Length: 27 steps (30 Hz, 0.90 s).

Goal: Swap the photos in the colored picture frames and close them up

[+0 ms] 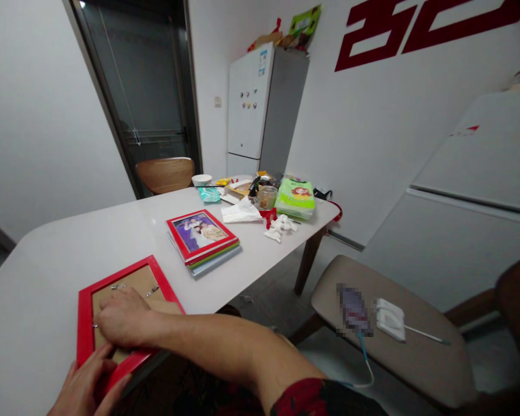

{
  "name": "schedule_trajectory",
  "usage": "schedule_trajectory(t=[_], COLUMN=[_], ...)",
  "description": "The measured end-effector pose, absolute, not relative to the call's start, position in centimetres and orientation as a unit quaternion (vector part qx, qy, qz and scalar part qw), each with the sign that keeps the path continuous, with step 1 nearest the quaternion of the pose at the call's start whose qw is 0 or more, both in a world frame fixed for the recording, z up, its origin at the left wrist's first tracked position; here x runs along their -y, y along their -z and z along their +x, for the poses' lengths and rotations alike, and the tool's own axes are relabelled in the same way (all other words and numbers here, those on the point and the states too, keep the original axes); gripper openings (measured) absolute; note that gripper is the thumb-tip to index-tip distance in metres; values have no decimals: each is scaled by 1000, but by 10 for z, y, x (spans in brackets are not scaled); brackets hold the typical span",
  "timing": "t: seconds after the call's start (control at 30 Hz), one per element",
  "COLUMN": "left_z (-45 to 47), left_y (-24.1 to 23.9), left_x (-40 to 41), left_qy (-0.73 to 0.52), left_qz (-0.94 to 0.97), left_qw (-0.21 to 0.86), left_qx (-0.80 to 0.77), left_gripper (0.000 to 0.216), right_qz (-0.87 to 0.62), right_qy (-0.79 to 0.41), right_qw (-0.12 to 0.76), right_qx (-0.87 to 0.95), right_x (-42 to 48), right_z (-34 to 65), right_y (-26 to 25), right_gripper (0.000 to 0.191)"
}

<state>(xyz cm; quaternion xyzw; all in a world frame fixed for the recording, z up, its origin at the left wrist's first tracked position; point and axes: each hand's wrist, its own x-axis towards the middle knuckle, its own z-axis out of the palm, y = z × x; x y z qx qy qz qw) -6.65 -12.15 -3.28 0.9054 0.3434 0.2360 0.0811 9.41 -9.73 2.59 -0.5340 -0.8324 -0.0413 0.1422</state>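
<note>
A red picture frame point(160, 271) lies face down on the table, its brown backing board point(144, 276) facing up with small metal clips point(152, 290) along its edges. My right hand point(123, 318) rests over the board, its fingers curled down near the left side. Whatever those fingertips pinch, if anything, is hidden beneath the hand. At the near corner, my left hand point(89, 378) grips the red border with thumb and fingers. Farther along the table sits a stack of frames, the top one a red photo frame point(203, 234) with a wedding picture.
White tissue point(241, 211), crumpled tissues point(281, 226), a green tissue pack point(295, 197), a clear jar point(267, 197) and a white bowl point(201, 180) crowd the far end. To the right, a chair point(398, 358) holds a blurred-out device and a white charger-like item point(390, 319).
</note>
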Motion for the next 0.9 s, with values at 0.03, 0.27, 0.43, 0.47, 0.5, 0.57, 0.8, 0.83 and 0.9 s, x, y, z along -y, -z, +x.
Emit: schedule_trajectory(t=[0.03, 0.27, 0.43, 0.47, 0.5, 0.57, 0.8, 0.83, 0.9], left_z=[-64, -51, -50, -50, -50, -51, -52, -52, -51], left_y=[29, 4, -8, -9, -10, -10, -5, -5, -6], left_x=[125, 153, 166, 168, 170, 171, 170, 170, 170], left_qy=[-244, -264, -244, -242, -240, -236, -251, -250, -248], left_qz=[903, 875, 860, 858, 859, 862, 859, 858, 857], left_qw=[85, 144, 180, 180, 180, 179, 183, 187, 192], left_qx=[-345, -379, -411, -415, -416, -412, -407, -407, -408], left_gripper=[49, 38, 46, 45, 43, 38, 49, 47, 45], right_qz=[-519, -489, -555, -570, -581, -597, -632, -632, -632], right_qy=[42, 31, 11, 4, -5, -20, -28, -29, -31], right_qw=[137, 159, 235, 241, 241, 236, 231, 229, 225], right_qx=[843, 857, 798, 786, 777, 766, 739, 740, 741], right_x=[98, 104, 113, 115, 117, 121, 127, 127, 126], right_z=[95, 93, 117, 126, 135, 150, 160, 160, 160], right_y=[-26, -23, -23, -22, -21, -18, -7, -7, -8], right_gripper=[21, 16, 25, 26, 25, 23, 20, 19, 19])
